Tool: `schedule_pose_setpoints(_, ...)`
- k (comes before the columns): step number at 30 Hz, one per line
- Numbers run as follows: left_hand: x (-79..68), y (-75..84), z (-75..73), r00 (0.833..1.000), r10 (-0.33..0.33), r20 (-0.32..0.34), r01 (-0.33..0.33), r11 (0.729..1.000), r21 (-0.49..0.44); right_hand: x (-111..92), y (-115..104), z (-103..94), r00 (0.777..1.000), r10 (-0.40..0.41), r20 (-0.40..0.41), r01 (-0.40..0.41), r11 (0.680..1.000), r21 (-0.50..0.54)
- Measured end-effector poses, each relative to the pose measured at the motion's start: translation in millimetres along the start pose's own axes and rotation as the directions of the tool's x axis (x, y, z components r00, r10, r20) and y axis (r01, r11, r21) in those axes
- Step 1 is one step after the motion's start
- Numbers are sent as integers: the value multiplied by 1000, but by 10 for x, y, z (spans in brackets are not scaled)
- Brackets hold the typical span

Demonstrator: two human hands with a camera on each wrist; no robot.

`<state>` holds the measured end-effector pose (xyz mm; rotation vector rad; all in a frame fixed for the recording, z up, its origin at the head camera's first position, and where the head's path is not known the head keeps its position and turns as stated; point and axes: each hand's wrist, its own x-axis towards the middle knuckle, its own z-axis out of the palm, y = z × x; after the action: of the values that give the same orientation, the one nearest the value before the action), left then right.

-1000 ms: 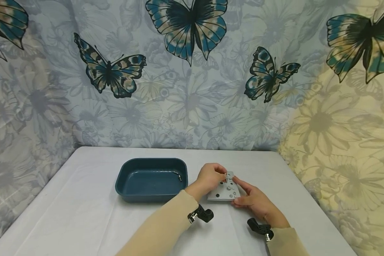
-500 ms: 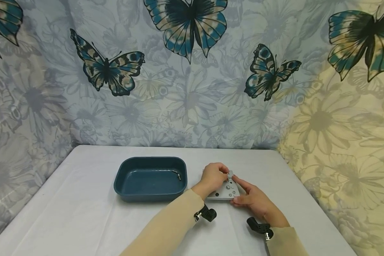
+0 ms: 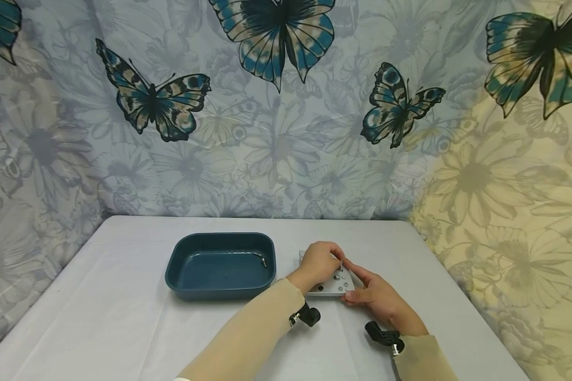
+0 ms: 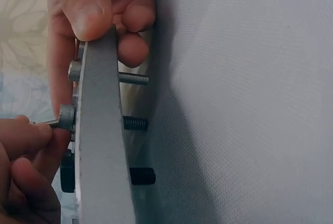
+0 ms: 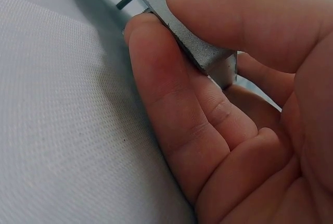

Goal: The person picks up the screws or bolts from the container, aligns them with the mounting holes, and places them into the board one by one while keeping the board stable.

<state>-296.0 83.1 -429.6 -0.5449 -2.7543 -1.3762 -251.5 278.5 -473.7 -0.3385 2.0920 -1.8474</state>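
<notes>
A grey metal plate [image 3: 331, 290] lies to the right of the tray, with several screws through it. In the left wrist view it stands edge-on, knurled screw heads [image 4: 66, 116] on one side and threaded ends [image 4: 135, 123] poking out of the other. My left hand [image 3: 318, 263] reaches over the plate and pinches a small screw [image 4: 53, 123], its thread toward the plate's face. The screw's head is hidden in the fingers. My right hand [image 3: 378, 299] grips the plate's right end, thumb [image 5: 223, 21] on the edge and curled fingers underneath.
The dark blue tray [image 3: 219, 293] stands left of the plate and holds a small metal screw [image 3: 263, 260] or two near its right side. A white cloth [image 3: 124, 317] covers the table. Patterned butterfly fabric [image 3: 281, 132] hangs behind it.
My left hand has shifted slightly right over the plate, its fingertips now close to the right hand's fingers. The right hand keeps its grip. The head view has drifted a little.
</notes>
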Motion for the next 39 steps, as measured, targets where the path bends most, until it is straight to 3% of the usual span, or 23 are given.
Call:
schedule_pose_setpoints(13, -35, -51, -23, 1000, 22, 12, -23, 998, 63, 36, 27, 15, 999, -31, 37, 30, 999, 23)
schedule_pose_setpoints(16, -48, -43, -28, 1000, -6, -6, 6, 1000, -11, 43, 23, 21, 999, -21, 25, 21, 1000, 0)
schedule_pose_setpoints(19, -95, -8, -58, 996, -74, -41, 65, 979, -191, 46, 11, 31, 1000, -4, 6, 4, 1000, -26)
schedule_pose_setpoints(21, -149, 18, -108, 987, -147, -60, 116, 926, -359, 51, 10, 31, 1000, 8, -3, -8, 999, -32)
schedule_pose_setpoints(22, -184, 33, -151, 981, -185, -67, 137, 886, -444, 52, 9, 33, 1000, 18, -13, -18, 999, -35)
schedule_pose_setpoints(25, -293, 34, -337, 956, -285, -70, 166, 723, -671, 59, 11, 29, 999, 29, -16, -30, 999, -40)
schedule_pose_setpoints(28, -384, -29, -611, 943, -326, -71, 143, 587, -797, 55, 5, 28, 1000, 25, -15, -25, 999, -32)
schedule_pose_setpoints(29, -407, -68, -714, 945, -322, -64, 138, 567, -812, 53, 3, 27, 1000, 19, -10, -19, 999, -28)
schedule_pose_setpoints(30, -430, -111, -822, 949, -309, -56, 135, 564, -815, 52, 2, 26, 1000, 14, -9, -14, 1000, -27)
schedule_pose_setpoints(31, -452, -157, -933, 954, -297, -37, 150, 583, -799, 49, 0, 26, 1000, 10, -9, -10, 1000, -27)
schedule_pose_setpoints(34, -509, -348, -1236, 967, -249, 54, 219, 702, -678, 42, -5, 26, 1000, 11, -7, -11, 1000, -27)
schedule_pose_setpoints(36, -548, -468, -1408, 967, -228, 114, 252, 782, -571, 34, -7, 24, 1000, 16, -12, -16, 999, -28)
schedule_pose_setpoints(39, -592, -635, -1593, 957, -234, 170, 288, 841, -459, 17, -16, 23, 1000, 20, -18, -20, 999, -25)
